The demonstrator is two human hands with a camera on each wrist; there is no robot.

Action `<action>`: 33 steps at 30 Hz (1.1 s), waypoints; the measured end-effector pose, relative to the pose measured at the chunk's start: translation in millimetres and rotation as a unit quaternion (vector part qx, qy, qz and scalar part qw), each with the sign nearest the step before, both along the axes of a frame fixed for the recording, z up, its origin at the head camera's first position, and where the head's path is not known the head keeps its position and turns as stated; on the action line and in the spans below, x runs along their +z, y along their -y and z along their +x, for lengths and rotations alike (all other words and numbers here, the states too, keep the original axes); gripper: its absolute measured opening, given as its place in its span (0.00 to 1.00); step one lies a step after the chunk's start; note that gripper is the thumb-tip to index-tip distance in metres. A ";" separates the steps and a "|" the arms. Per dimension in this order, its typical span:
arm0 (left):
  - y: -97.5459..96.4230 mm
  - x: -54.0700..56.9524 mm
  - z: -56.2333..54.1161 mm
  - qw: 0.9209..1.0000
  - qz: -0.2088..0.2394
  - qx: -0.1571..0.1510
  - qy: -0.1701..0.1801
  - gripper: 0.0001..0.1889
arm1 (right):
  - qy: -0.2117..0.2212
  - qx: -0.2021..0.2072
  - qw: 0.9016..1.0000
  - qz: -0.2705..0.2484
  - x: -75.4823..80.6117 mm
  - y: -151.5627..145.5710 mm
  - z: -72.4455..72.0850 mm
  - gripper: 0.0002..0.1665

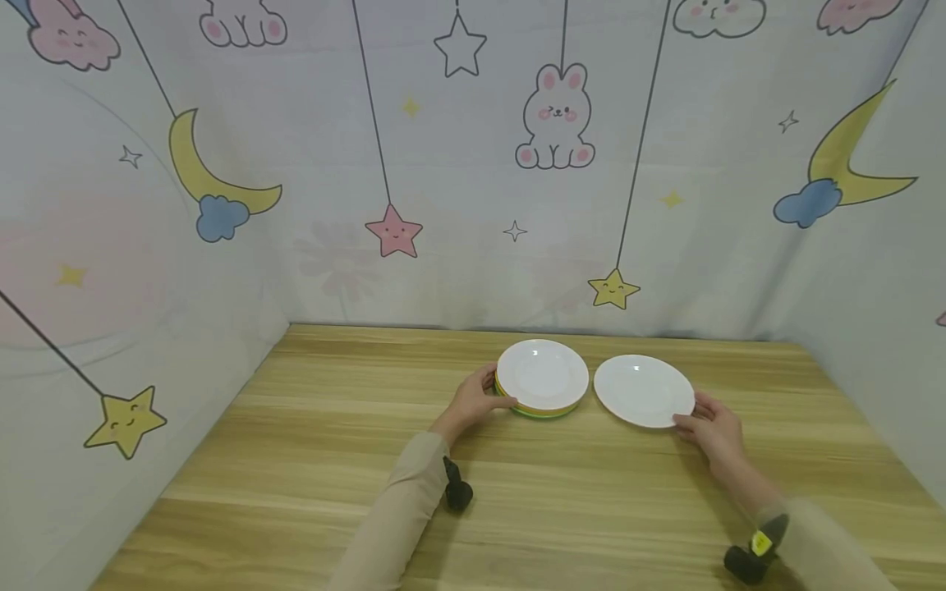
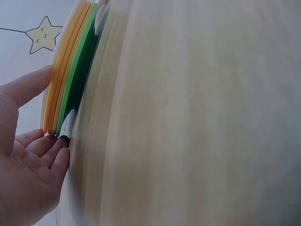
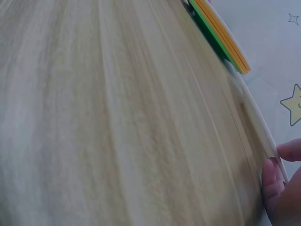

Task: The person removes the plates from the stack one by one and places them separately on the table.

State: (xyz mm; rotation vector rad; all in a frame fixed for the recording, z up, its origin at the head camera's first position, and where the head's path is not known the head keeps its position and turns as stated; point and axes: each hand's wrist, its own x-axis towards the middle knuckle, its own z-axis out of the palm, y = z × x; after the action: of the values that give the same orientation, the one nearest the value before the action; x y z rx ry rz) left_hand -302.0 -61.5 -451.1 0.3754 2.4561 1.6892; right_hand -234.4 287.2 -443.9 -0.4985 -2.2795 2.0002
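At the back of the table, my left hand (image 1: 473, 404) holds the left edge of a stack of plates (image 1: 543, 375). A white plate tops the stack. Orange rims (image 2: 57, 84) and a green plate (image 2: 77, 77) show below it in the left wrist view, with a pale surface partly visible underneath. My left thumb lies at the upper rim and the other fingers are low at the side. To the right, my right hand (image 1: 715, 430) pinches the near right rim of a separate white plate (image 1: 644, 391), thumb above and fingers beneath. A narrow gap parts this plate from the stack.
Both plates and hands are over a wood-grain table (image 1: 355, 410). A pale cloth wall (image 1: 473, 164) with cartoon stars, moons and a bunny stands behind and at both sides. Black wrist devices (image 1: 457, 492) sit on both forearms, over beige sleeves.
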 end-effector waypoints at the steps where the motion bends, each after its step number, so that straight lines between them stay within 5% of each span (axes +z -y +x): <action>1: 0.0 3.5 2.4 1.000 0.004 -0.002 0.001 0.38 | 0.000 0.002 1.000 0.011 -0.4 -0.3 0.1 0.40; 7: 0.0 25.2 17.8 1.000 0.013 -0.010 0.013 0.38 | 0.003 0.006 0.998 0.056 -2.9 -2.2 -0.6 0.39; 16: 0.5 -2.6 -2.5 1.000 0.000 -0.002 -0.001 0.39 | 0.028 0.011 0.996 0.081 -2.3 -4.5 0.0 0.42; 33: 0.7 -2.4 -1.7 1.000 -0.011 0.002 0.004 0.40 | 0.036 0.020 0.994 0.099 0.2 -5.6 0.5 0.43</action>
State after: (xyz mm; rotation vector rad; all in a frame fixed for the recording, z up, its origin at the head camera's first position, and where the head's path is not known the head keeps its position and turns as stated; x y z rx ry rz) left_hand -303.7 -62.2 -453.6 0.3620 2.4692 1.6596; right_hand -233.9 292.8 -443.7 -0.5179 -2.5150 1.7747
